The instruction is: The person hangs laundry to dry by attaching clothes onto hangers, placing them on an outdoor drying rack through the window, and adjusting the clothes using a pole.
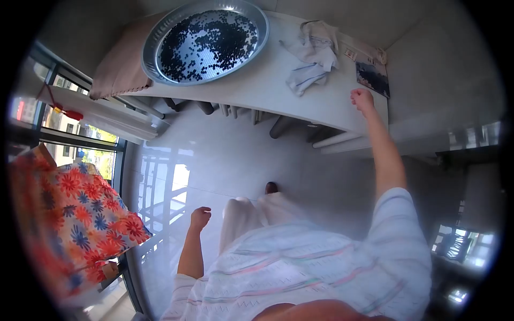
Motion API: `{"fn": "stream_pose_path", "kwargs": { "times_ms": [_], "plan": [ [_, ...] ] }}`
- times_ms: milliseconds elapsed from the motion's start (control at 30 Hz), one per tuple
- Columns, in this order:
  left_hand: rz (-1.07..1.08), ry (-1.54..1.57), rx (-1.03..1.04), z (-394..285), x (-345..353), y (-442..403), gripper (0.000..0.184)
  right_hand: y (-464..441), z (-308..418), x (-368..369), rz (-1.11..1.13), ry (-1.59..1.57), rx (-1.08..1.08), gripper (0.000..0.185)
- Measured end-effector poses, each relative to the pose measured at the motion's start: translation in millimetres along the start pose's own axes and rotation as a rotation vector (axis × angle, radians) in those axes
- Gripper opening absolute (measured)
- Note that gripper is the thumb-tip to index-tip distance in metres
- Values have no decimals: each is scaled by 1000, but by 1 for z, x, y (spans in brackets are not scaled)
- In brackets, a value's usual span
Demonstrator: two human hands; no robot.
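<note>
My right hand [362, 100] is over the right end of the white table [235, 88], its fingers curled into a loose fist. No object shows in it. The nearest thing to it is a dark printed booklet or box [372, 76] against the wall. My left hand [201, 218] hangs low at my side above the floor, fingers curled together, with nothing visible in it. A large round metal tray [151, 56] stands on the table, with many small black pellet-like pieces [184, 45] spread over its perforated bottom. To its right lies a crumpled pale cloth [313, 56].
A brown cloth [123, 61] covers the table's left end. Several dark and pale legs show under the table. A red floral fabric [80, 214] hangs by the window on the left. Below is a shiny grey floor [214, 155], with my shoe [271, 188] on it.
</note>
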State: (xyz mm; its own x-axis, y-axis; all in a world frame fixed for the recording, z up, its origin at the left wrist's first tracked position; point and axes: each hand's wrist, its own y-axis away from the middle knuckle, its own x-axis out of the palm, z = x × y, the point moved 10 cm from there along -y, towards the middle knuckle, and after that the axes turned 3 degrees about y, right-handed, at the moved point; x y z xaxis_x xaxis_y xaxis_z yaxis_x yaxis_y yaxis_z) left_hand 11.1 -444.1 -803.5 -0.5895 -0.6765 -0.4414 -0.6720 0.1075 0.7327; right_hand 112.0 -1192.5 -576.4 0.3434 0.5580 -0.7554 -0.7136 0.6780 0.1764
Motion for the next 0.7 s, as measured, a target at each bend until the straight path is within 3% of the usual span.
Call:
{"fn": "stream_pose_path", "kwargs": {
  "times_ms": [100, 267, 367, 467, 533, 600, 667, 700],
  "plan": [
    [49, -144, 204, -118, 4, -10, 27, -69, 20, -19, -35, 35, -46, 24],
    [156, 68, 365, -287, -9, -31, 25, -155, 85, 3, -132, 63, -176, 48],
    [242, 141, 571, -414, -12, -39, 24, -206, 102, 39, -224, 228, -312, 59],
    [350, 142, 742, -516, -9, -50, 23, -180, 143, 74, -99, 446, -411, 56],
    [518, 473, 618, -545, -6, -72, 23, -171, 153, 96, 77, 233, -469, 49],
    [642, 770, 448, -549, -3, -87, 25, -151, 157, 117, 389, -32, -490, 36],
    [732, 1010, 246, -543, 3, -99, 28, -118, 173, 112, 902, -74, -132, 32],
    [730, 1002, 259, -539, 4, -100, 35, -146, 176, 90, 735, -75, -105, 31]
  ]
}}
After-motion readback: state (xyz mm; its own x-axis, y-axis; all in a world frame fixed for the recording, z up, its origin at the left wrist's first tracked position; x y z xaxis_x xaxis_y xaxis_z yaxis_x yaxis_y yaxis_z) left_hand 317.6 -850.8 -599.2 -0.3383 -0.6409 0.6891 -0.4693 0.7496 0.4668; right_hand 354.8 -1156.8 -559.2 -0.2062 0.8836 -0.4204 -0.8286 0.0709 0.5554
